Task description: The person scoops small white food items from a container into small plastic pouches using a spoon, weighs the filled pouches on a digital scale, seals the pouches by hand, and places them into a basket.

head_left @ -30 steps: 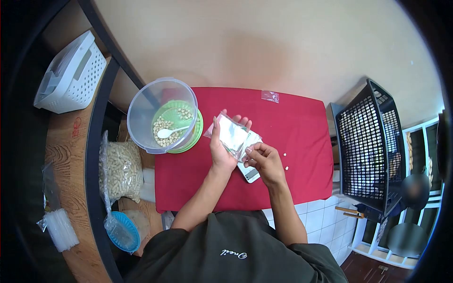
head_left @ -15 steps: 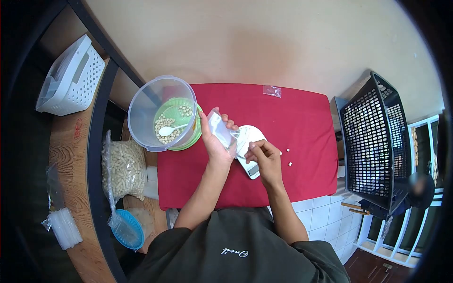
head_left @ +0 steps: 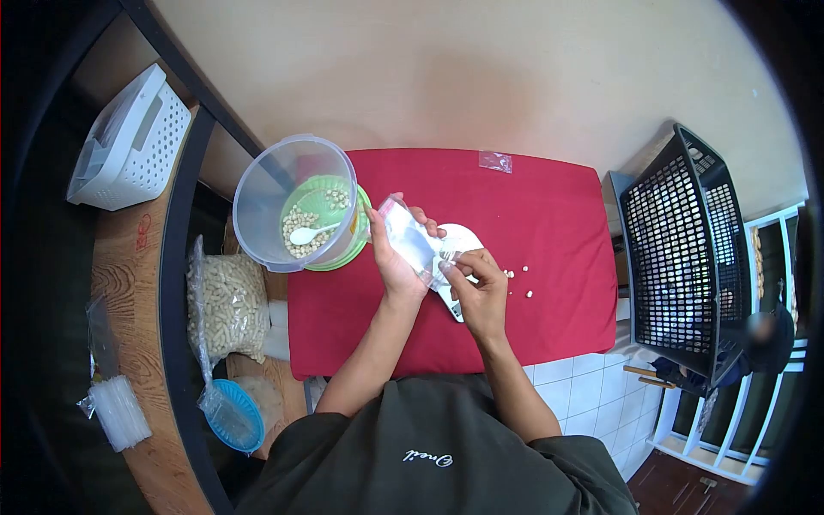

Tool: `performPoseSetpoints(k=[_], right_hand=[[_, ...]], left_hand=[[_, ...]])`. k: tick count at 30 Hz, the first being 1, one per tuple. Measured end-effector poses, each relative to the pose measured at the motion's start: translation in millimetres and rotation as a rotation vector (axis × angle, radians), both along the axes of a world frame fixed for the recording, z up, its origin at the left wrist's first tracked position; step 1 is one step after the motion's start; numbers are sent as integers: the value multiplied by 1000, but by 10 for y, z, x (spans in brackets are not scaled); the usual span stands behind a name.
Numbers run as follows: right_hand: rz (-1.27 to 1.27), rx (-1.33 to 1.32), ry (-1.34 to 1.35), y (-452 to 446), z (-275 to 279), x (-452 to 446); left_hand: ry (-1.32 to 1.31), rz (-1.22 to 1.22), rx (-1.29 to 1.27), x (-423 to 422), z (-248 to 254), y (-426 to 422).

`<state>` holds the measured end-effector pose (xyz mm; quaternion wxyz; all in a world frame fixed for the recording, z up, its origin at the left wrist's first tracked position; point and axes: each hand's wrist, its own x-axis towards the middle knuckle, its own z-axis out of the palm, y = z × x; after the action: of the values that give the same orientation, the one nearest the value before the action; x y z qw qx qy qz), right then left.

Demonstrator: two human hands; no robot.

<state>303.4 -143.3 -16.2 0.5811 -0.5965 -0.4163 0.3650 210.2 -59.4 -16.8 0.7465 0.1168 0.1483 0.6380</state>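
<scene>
My left hand point(head_left: 398, 269) holds a clear plastic bag point(head_left: 407, 233), perhaps a small stack of them, tilted across the palm with thumb and fingers at its sides. At the bag's right edge, the thumb and fingers of my right hand point(head_left: 484, 296) are pinched together on the plastic. Beneath both hands lies a white kitchen scale point(head_left: 464, 239), partly covered by them. To the left stands a clear plastic tub point(head_left: 251, 202) with pale nut-like pieces point(head_left: 294, 225) and a white spoon point(head_left: 305, 235) inside.
A red cloth point(head_left: 549, 219) covers the table, with a few loose pieces point(head_left: 529, 293) and a small clear packet point(head_left: 495, 161) on it. A black crate point(head_left: 674, 249) stands right. On the left are a filled bag point(head_left: 227, 305), a blue basket point(head_left: 234, 416) and a white basket point(head_left: 142, 146).
My right hand has moved slightly left and up, its fingertips now at the bag's edge. The bag has turned a little flatter toward the camera in my left hand.
</scene>
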Motion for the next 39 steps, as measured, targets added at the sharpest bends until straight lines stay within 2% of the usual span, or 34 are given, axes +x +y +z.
performPoseSetpoints(k=[1, 3, 10, 12, 19, 24, 27, 31, 33, 37, 39], right_hand=[[-2, -1, 0, -7, -7, 1], [26, -120, 319, 18, 34, -5], [10, -126, 328, 70, -34, -67], [52, -163, 502, 94, -140, -55], [49, -201, 471, 145, -134, -2], [-39, -30, 337, 253, -155, 3], [-49, -25, 275, 312, -231, 47], [-98, -34, 337, 375, -284, 109], [-6, -58, 568, 383, -328, 184], [-22, -80, 586, 399, -329, 251], [-17, -167, 493, 410, -287, 283]], left_hand=[[0, -2, -1, 6, -19, -15], [-21, -15, 20, 24, -76, -10], [-29, -12, -21, 77, -148, -23], [6, -44, -52, 80, -170, -26], [-27, -92, -48, 68, -248, -20], [181, -134, 20, 91, -197, -31], [292, -207, 37, 59, -291, -2], [337, -264, -19, 23, -475, 50], [350, -229, -28, 29, -480, 99], [404, -183, -39, 46, -489, 175], [411, -183, -31, 65, -510, 206]])
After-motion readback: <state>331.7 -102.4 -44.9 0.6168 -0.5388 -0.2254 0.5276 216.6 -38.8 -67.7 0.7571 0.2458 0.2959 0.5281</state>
